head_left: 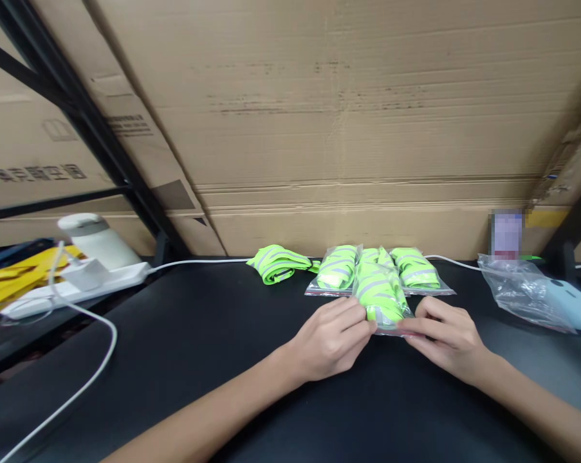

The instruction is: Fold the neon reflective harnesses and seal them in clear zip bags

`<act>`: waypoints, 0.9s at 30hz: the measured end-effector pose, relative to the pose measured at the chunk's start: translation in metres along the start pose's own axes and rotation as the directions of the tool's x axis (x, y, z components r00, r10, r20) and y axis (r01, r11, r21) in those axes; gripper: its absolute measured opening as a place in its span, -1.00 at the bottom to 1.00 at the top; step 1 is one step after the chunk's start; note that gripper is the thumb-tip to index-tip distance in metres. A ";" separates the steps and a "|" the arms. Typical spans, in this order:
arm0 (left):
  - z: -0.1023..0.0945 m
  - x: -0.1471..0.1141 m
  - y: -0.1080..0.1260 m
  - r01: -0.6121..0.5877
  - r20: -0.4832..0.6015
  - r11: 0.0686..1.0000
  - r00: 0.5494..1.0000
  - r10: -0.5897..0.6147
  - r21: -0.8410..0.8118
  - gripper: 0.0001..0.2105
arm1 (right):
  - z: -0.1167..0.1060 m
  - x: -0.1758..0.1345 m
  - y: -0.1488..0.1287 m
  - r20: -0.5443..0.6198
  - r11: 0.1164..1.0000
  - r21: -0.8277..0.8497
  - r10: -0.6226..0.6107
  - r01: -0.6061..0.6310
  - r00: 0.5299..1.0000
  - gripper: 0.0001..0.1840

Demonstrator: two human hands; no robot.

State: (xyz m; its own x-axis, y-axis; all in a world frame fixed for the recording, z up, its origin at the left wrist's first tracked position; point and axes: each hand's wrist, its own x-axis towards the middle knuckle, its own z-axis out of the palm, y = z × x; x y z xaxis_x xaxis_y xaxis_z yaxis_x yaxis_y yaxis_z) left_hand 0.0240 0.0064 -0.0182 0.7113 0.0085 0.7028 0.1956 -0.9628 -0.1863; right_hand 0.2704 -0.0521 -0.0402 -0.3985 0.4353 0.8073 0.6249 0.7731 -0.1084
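Between my hands is a clear zip bag [381, 292] with a rolled neon-green reflective strap inside. My left hand [336, 337] pinches the left corner of its near edge. On the right corner, the fingertips of my right hand [442, 334] are closed on the same edge. Right behind it lie more bagged green straps, one bag [337, 267] to the left and another bag [418, 269] to the right, with part of a further green roll between them. An unbagged green strap with grey stripes [278, 262] lies loosely rolled farther left.
A black table [198, 334] meets a cardboard wall [367, 128]. At left are a white bottle [100, 241], a power strip [121, 276], yellow items [27, 273] and a white cable [111, 347]. An empty plastic bag [516, 289] and a light-blue object [572, 305] lie right.
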 end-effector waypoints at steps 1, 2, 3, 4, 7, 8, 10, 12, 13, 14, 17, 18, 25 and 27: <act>0.001 0.001 0.001 0.011 -0.001 1.000 1.000 -0.012 -0.004 -0.84 | 0.000 0.000 0.000 0.000 1.000 0.005 0.006 -0.006 1.000 -0.84; 0.002 0.001 0.002 0.025 -0.006 1.000 1.000 -0.026 -0.010 -0.84 | 0.001 0.000 0.000 0.001 1.000 0.012 0.008 -0.008 1.000 -0.84; 0.002 0.001 0.002 0.041 -0.016 0.999 0.999 -0.041 -0.015 -0.85 | 0.001 0.000 -0.001 0.005 1.000 0.020 0.006 -0.006 1.000 -0.84; 0.003 0.001 0.002 0.053 -0.024 0.998 0.998 -0.054 -0.019 -0.87 | 0.001 0.000 -0.001 0.008 1.000 0.027 0.002 -0.002 1.000 -0.85; 0.004 0.000 0.002 0.037 -0.014 0.999 0.999 -0.037 -0.019 -0.92 | 0.003 -0.002 -0.001 0.002 1.000 0.029 -0.009 0.009 1.000 -0.85; 0.004 -0.001 0.001 0.016 -0.003 1.000 1.000 -0.016 -0.013 -0.92 | 0.003 -0.003 0.000 -0.003 1.000 0.026 -0.011 0.011 1.000 -0.85; 0.005 -0.002 0.000 -0.022 0.012 1.000 1.000 0.022 -0.002 -0.91 | 0.005 -0.004 0.001 -0.008 1.000 0.018 -0.020 0.020 1.000 -0.84; 0.006 -0.003 -0.001 -0.029 0.014 1.000 0.999 0.029 -0.005 -0.89 | 0.005 -0.004 0.001 0.001 0.999 0.008 -0.036 0.036 0.999 -0.83; 0.007 -0.003 -0.001 -0.022 0.017 1.000 1.000 0.023 -0.017 -0.89 | 0.006 -0.004 0.001 0.009 0.999 0.002 -0.041 0.041 0.999 -0.83; 0.007 -0.003 -0.002 -0.012 0.022 0.999 1.000 0.012 -0.034 -0.88 | 0.006 -0.004 0.001 0.018 0.999 -0.004 -0.042 0.042 0.999 -0.84; 0.008 -0.004 -0.001 0.016 0.036 0.998 0.999 -0.013 -0.067 -0.86 | 0.006 -0.002 -0.001 0.039 1.000 -0.007 -0.025 0.025 0.999 -0.89; 0.008 -0.004 -0.001 0.020 0.035 0.998 0.999 -0.018 -0.067 -0.87 | 0.006 -0.002 -0.002 0.041 1.000 -0.005 -0.022 0.022 0.999 -0.90; 0.010 -0.006 0.002 0.028 -0.006 0.998 1.000 -0.028 -0.060 -0.91 | 0.008 -0.006 0.000 0.013 0.999 0.020 -0.047 0.047 0.999 -0.84; 0.010 -0.006 0.001 0.016 -0.014 0.998 1.000 -0.017 -0.067 -0.91 | 0.007 -0.006 0.000 0.017 0.999 0.027 -0.048 0.047 0.999 -0.83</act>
State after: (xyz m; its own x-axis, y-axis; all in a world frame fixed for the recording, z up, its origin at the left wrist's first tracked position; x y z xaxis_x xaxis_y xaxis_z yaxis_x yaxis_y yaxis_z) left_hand 0.0272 0.0078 -0.0296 0.6983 0.0214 0.7155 0.1618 -0.9784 -0.1286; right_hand 0.2680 -0.0510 -0.0493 -0.4393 0.4057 0.8015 0.5868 0.8051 -0.0859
